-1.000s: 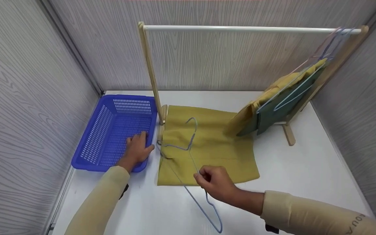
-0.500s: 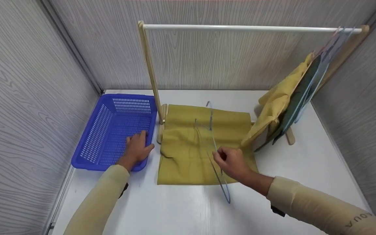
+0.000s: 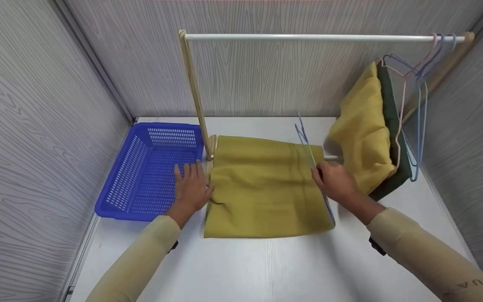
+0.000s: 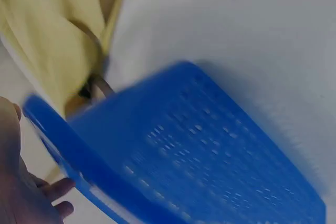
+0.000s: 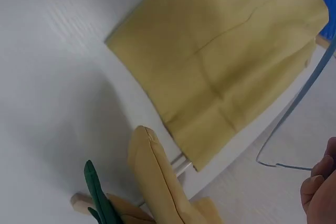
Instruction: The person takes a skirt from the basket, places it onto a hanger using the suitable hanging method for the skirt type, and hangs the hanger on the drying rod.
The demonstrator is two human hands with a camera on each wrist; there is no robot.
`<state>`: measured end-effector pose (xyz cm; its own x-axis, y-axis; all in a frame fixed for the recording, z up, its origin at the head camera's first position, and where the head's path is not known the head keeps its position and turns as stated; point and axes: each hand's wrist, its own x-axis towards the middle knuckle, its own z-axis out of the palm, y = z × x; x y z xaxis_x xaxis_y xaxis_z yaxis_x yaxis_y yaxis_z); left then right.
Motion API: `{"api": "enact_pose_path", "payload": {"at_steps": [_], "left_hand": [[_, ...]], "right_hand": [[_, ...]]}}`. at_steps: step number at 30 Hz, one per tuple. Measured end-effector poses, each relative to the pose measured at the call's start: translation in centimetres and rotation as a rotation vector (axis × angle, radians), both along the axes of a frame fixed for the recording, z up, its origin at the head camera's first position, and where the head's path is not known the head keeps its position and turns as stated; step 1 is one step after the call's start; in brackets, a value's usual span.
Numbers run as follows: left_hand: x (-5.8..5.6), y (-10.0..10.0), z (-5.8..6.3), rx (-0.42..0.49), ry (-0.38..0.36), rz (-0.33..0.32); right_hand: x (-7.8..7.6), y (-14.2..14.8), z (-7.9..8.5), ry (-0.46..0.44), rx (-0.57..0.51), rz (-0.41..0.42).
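Observation:
My right hand grips a thin blue clothes hanger by its wire. In the head view it is tilted, seen nearly edge-on, over the right part of a flat mustard-yellow cloth. The cloth lies spread on the table with a few creases. My left hand has its fingers stretched out and holds nothing. It is over the right rim of a blue perforated basket. In the left wrist view the fingertips are beside the basket rim; whether they touch it cannot be told.
A rack with a white rail and wooden posts stands behind. At its right end a yellow cloth and a dark green cloth hang, with pink and blue hangers. Grey wood-patterned walls enclose the white table.
My right hand has moved right and farther back with the blue hanger. The hanging cloths have swung round. My left hand has shifted slightly right, its fingers spread straighter.

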<state>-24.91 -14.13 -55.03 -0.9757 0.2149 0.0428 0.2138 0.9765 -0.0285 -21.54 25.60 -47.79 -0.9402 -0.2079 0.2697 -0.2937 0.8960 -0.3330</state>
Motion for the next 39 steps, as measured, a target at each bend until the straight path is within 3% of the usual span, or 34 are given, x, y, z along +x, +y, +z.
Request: {"api": "enact_pose_path", "payload": {"at_steps": [3, 6, 11, 13, 17, 21, 23, 25, 28, 29, 30, 35, 37, 39], "left_hand": [[0.9, 2.8, -0.4, 0.002, 0.035, -0.046], [2.4, 6.0, -1.4, 0.032, 0.033, -0.135], [5.5, 11.8, -4.2, 0.071, 0.009, -0.291], [6.3, 14.3, -5.4, 0.062, 0.042, -0.337], [7.5, 20.0, -7.7, 0.049, 0.136, -0.445], [8.3, 24.7, -9.9, 0.073, 0.131, -0.479], [8.5, 26.1, -10.7, 0.008, 0.17, -0.465], [8.5, 26.8, -11.1, -0.111, 0.258, -0.456], [8.3, 27.3, -11.0, -0.256, 0.375, -0.477], [8.2, 27.5, -10.7, -0.261, 0.37, -0.483], [8.0, 27.6, -10.5, -0.227, 0.316, -0.483], [6.8, 28.1, -9.3, 0.1, -0.068, -0.359], [6.2, 28.1, -9.3, 0.166, -0.128, -0.324], [5.8, 28.0, -9.2, 0.155, -0.131, -0.337]], "right_hand": [[-0.7, 1.5, 0.3, -0.055, 0.003, -0.057], [-1.1, 3.0, 0.4, -0.105, 0.013, -0.098], [-1.6, 5.4, 0.2, -0.103, 0.097, -0.107], [-1.8, 6.2, 0.2, -0.102, 0.134, -0.11], [-2.3, 8.0, 0.1, -0.102, 0.2, -0.108], [-2.6, 10.0, -0.6, -0.054, 0.214, -0.126], [-2.7, 10.9, -1.3, -0.031, 0.183, -0.142], [-2.6, 11.7, -1.9, -0.026, 0.133, -0.164], [-2.4, 12.5, -2.8, -0.039, 0.095, -0.188], [-2.3, 12.7, -3.1, -0.05, 0.093, -0.197], [-2.1, 12.7, -3.4, -0.057, 0.09, -0.198], [-1.8, 11.7, -5.1, -0.042, 0.094, -0.16], [-1.7, 11.2, -5.7, -0.029, 0.095, -0.147], [-1.6, 10.8, -6.2, -0.023, 0.096, -0.142]]}}
